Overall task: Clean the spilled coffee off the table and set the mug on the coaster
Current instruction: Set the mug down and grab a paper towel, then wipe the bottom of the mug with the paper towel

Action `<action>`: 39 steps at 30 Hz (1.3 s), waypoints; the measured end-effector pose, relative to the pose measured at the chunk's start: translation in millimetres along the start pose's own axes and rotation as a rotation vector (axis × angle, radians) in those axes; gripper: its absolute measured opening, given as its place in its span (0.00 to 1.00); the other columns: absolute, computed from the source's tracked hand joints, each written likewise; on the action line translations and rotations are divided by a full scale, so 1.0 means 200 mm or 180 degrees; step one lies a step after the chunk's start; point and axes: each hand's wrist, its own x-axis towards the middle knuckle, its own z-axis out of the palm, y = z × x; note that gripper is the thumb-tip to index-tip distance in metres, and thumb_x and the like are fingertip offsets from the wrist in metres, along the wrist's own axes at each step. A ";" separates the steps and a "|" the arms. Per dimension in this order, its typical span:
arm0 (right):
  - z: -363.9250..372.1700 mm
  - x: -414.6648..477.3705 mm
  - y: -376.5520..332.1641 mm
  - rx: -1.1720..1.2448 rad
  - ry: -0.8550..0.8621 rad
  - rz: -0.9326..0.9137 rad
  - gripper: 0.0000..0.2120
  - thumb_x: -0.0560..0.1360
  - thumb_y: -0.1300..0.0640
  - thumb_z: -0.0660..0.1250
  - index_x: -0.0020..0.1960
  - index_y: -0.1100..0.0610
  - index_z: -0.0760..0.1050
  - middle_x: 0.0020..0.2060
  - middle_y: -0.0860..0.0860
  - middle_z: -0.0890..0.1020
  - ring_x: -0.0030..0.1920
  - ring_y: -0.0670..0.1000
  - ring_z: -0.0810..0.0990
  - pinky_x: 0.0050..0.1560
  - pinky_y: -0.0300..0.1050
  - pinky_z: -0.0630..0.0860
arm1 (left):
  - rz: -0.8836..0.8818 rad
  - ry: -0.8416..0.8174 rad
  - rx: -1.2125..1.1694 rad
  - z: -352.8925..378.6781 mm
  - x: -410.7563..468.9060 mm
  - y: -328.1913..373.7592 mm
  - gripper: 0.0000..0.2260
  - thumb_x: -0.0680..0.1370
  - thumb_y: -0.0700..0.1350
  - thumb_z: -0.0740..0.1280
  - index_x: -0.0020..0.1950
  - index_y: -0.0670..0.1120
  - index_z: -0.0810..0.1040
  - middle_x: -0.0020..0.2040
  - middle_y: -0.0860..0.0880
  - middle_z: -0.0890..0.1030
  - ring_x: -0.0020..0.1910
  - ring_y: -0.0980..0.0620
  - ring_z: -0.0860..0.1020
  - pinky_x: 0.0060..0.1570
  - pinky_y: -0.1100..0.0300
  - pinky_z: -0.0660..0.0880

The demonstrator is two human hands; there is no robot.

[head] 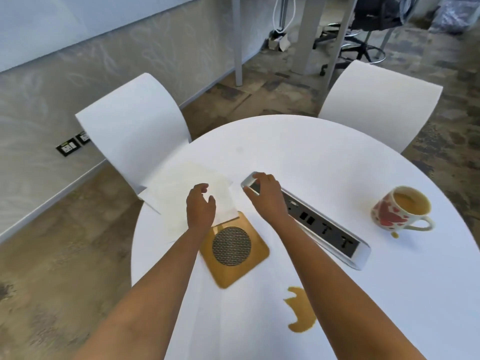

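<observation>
Two bare hands reach over the white surface (298, 152); no readable writing shows anywhere. The left hand (200, 207) hovers with fingers loosely spread over a sheet of white paper (181, 188), apparently not gripping it. The right hand (265, 189) rests on the far end of the power strip (324, 229), fingers curled over it. Just near of the left hand lies the wooden coaster (233, 253). The coffee spill (301, 314) sits nearer, beside the right forearm. Well to the right stands the heart-patterned mug (401, 211), with a small drip by its base.

Office meeting nook: round white table (298, 152), built-in power strip (324, 229), whiteboard (65, 22).
</observation>
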 end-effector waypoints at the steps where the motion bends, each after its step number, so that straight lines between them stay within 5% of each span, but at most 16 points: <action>1: 0.07 0.01 -0.02 -0.0027 -0.0082 0.0053 0.21 0.76 0.53 0.66 0.65 0.60 0.69 0.60 0.58 0.75 0.62 0.58 0.71 0.60 0.46 0.66 | -0.0064 -0.0014 0.0050 -0.04 0.03 -0.05 0.15 0.76 0.35 0.63 0.63 0.42 0.71 0.59 0.44 0.76 0.60 0.45 0.73 0.59 0.53 0.71; 8: 0.45 0.06 -0.06 -0.0223 -0.0417 0.0650 0.28 0.75 0.50 0.67 0.70 0.58 0.62 0.68 0.58 0.66 0.70 0.57 0.62 0.66 0.50 0.65 | -0.0370 -0.0040 0.0411 -0.20 0.18 -0.30 0.19 0.75 0.37 0.64 0.66 0.42 0.68 0.64 0.42 0.71 0.65 0.43 0.68 0.62 0.50 0.68; 19: 0.66 0.11 -0.02 -0.0636 -0.0246 0.0955 0.35 0.69 0.49 0.73 0.69 0.60 0.62 0.66 0.57 0.65 0.64 0.58 0.64 0.60 0.49 0.67 | -0.0921 0.0171 0.0318 -0.25 0.25 -0.46 0.38 0.71 0.43 0.73 0.74 0.39 0.55 0.73 0.40 0.60 0.72 0.41 0.58 0.70 0.47 0.60; 26: 0.65 0.16 -0.02 0.0040 -0.0258 0.1309 0.39 0.66 0.57 0.76 0.71 0.61 0.60 0.62 0.59 0.68 0.62 0.59 0.69 0.59 0.46 0.68 | -0.1336 0.0405 -0.0239 -0.26 0.29 -0.44 0.36 0.69 0.35 0.74 0.72 0.40 0.59 0.67 0.39 0.67 0.66 0.42 0.66 0.64 0.53 0.63; 29: 0.62 0.17 -0.01 0.0362 -0.0160 0.1426 0.28 0.68 0.61 0.73 0.65 0.61 0.69 0.57 0.58 0.78 0.57 0.57 0.76 0.53 0.45 0.71 | -0.1508 0.0535 -0.0593 -0.26 0.29 -0.41 0.30 0.72 0.34 0.71 0.71 0.40 0.63 0.62 0.40 0.74 0.61 0.42 0.72 0.60 0.54 0.67; 31: 0.59 0.15 -0.02 0.0656 0.0033 0.1546 0.17 0.70 0.61 0.70 0.58 0.60 0.73 0.50 0.56 0.81 0.51 0.55 0.79 0.47 0.42 0.72 | -0.1503 0.0567 -0.0706 -0.27 0.28 -0.36 0.20 0.74 0.37 0.69 0.65 0.39 0.72 0.55 0.41 0.79 0.54 0.43 0.76 0.54 0.56 0.70; 33: 0.56 0.14 -0.05 0.0850 0.0269 0.1456 0.09 0.72 0.60 0.67 0.52 0.60 0.76 0.40 0.52 0.80 0.43 0.53 0.78 0.39 0.39 0.70 | -0.1344 0.0562 -0.0776 -0.26 0.27 -0.33 0.04 0.75 0.40 0.67 0.46 0.39 0.78 0.42 0.44 0.81 0.40 0.49 0.76 0.44 0.58 0.68; 35: 0.53 0.12 -0.10 0.1043 0.0575 0.1121 0.01 0.72 0.61 0.65 0.43 0.59 0.76 0.36 0.51 0.77 0.40 0.50 0.75 0.35 0.37 0.68 | -0.1220 0.0542 -0.0998 -0.25 0.26 -0.27 0.15 0.76 0.42 0.66 0.30 0.44 0.70 0.28 0.50 0.71 0.29 0.54 0.67 0.37 0.59 0.64; 39: 0.48 0.05 -0.18 0.1591 0.0634 0.0407 0.07 0.71 0.63 0.66 0.48 0.55 0.75 0.50 0.50 0.79 0.50 0.43 0.77 0.49 0.34 0.73 | -0.1066 0.0221 -0.1331 -0.19 0.22 -0.12 0.23 0.76 0.47 0.65 0.26 0.49 0.58 0.23 0.54 0.60 0.27 0.54 0.59 0.30 0.59 0.57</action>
